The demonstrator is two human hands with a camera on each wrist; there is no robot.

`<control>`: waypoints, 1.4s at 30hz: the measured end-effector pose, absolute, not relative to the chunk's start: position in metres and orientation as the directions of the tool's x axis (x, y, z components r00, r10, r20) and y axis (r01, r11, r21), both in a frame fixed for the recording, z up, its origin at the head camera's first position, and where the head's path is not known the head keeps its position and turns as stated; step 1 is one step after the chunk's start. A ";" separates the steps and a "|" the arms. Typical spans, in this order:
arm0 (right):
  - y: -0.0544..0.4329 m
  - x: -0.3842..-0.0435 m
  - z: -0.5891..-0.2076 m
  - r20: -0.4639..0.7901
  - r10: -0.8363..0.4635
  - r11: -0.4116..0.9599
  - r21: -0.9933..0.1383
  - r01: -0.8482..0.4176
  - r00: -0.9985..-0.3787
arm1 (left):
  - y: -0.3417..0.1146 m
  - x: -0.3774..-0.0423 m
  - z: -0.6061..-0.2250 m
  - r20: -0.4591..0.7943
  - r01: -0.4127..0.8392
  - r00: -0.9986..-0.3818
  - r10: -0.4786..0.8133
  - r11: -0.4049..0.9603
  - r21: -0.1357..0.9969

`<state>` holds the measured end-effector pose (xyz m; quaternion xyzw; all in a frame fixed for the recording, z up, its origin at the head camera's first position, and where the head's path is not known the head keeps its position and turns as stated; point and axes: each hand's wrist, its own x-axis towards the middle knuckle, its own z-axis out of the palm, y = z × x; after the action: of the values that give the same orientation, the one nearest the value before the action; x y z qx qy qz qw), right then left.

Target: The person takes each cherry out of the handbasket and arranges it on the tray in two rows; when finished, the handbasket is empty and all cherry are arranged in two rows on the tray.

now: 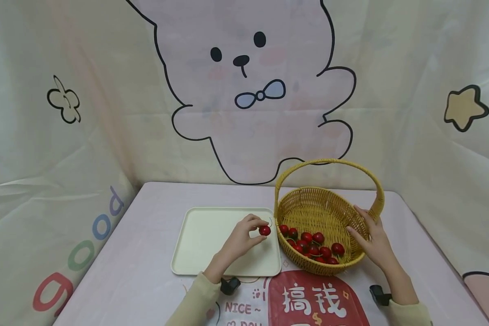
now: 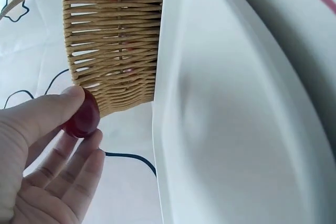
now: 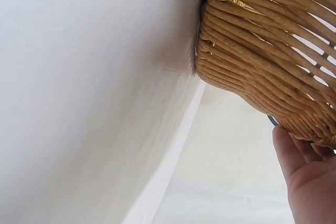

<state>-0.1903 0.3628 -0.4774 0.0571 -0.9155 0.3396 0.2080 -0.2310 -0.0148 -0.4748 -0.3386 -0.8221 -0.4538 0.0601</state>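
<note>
Between the thumb and fingers of my left hand (image 1: 241,237) is a dark red cherry (image 1: 265,230), its thin stem pointing up. The hand is over the right part of a cream tray (image 1: 212,240), just left of a yellow wicker basket (image 1: 322,269). In the left wrist view the pinched cherry (image 2: 84,116) appears in front of the basket's woven side. Several red cherries (image 1: 313,250) lie in the basket, gathered toward its front and left. My right hand (image 1: 375,240) grips the basket's right rim near the handle's base; in the right wrist view its fingertips are partly hidden.
The basket's tall arched handle (image 1: 328,161) rises above it. Tray and basket stand side by side on a pale tablecloth (image 1: 126,258) with a red printed patch (image 1: 277,299) in front. Printed fabric walls (image 1: 106,149) enclose the table at the back and sides.
</note>
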 end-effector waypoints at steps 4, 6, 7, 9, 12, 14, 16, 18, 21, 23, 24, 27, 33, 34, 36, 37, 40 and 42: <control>0.362 -0.190 -0.475 0.420 0.037 0.764 -0.597 -0.245 -0.907 | -0.013 -0.236 -0.477 0.373 0.575 -0.795 0.478 0.401 0.713; 0.362 -0.191 -0.475 0.422 0.037 0.764 -0.596 -0.247 -0.906 | -0.012 -0.239 -0.479 0.354 0.557 -0.810 0.467 0.426 0.713; 0.362 -0.191 -0.475 0.424 0.036 0.764 -0.596 -0.249 -0.905 | -0.011 -0.241 -0.480 0.346 0.550 -0.816 0.463 0.436 0.712; 0.362 -0.191 -0.476 0.425 0.035 0.764 -0.594 -0.250 -0.905 | -0.009 -0.244 -0.482 0.331 0.532 -0.830 0.450 0.455 0.714; 0.362 -0.191 -0.476 0.426 0.031 0.765 -0.593 -0.253 -0.904 | -0.006 -0.250 -0.486 0.311 0.498 -0.851 0.424 0.461 0.735; 0.362 -0.191 -0.477 0.426 0.030 0.767 -0.590 -0.252 -0.904 | -0.005 -0.253 -0.488 0.302 0.478 -0.861 0.410 0.448 0.755; 0.363 -0.191 -0.477 0.426 0.032 0.769 -0.589 -0.250 -0.904 | -0.003 -0.256 -0.489 0.287 0.457 -0.870 0.401 0.436 0.775; 0.363 -0.191 -0.477 0.425 0.035 0.770 -0.588 -0.246 -0.905 | -0.001 -0.259 -0.490 0.280 0.445 -0.875 0.395 0.429 0.786; 0.363 -0.191 -0.477 0.422 0.039 0.772 -0.588 -0.241 -0.906 | 0.001 -0.263 -0.490 0.252 0.417 -0.890 0.381 0.451 0.789; 0.363 -0.191 -0.477 0.419 0.041 0.773 -0.589 -0.237 -0.907 | 0.003 -0.265 -0.492 0.227 0.391 -0.901 0.369 0.468 0.792; 0.363 -0.190 -0.477 0.417 0.043 0.774 -0.589 -0.234 -0.908 | 0.003 -0.266 -0.492 0.211 0.375 -0.908 0.363 0.476 0.795; 0.363 -0.190 -0.476 0.412 0.047 0.775 -0.590 -0.228 -0.910 | 0.005 -0.268 -0.494 0.170 0.334 -0.921 0.352 0.481 0.811; 0.363 -0.189 -0.476 0.409 0.047 0.775 -0.590 -0.225 -0.911 | 0.007 -0.269 -0.496 0.190 0.343 -0.921 0.341 0.474 0.811; 0.363 -0.189 -0.476 0.409 0.046 0.775 -0.590 -0.226 -0.911 | 0.007 -0.269 -0.496 0.196 0.347 -0.920 0.339 0.475 0.808; 0.362 -0.189 -0.475 0.409 0.043 0.777 -0.588 -0.227 -0.911 | 0.007 -0.270 -0.496 0.197 0.344 -0.923 0.331 0.478 0.808; 0.362 -0.189 -0.475 0.409 0.042 0.778 -0.586 -0.227 -0.911 | 0.007 -0.270 -0.497 0.195 0.341 -0.924 0.328 0.481 0.808; 0.362 -0.189 -0.474 0.409 0.041 0.779 -0.584 -0.227 -0.912 | 0.007 -0.271 -0.498 0.190 0.335 -0.927 0.323 0.487 0.807; 0.362 -0.189 -0.475 0.411 0.041 0.780 -0.583 -0.227 -0.911 | 0.007 -0.271 -0.499 0.186 0.332 -0.928 0.322 0.490 0.806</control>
<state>-0.1890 0.3617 -0.4748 0.0506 -0.9210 0.3275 0.2049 -0.2708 0.0071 -0.4987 -0.1894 -0.8633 -0.4679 0.0050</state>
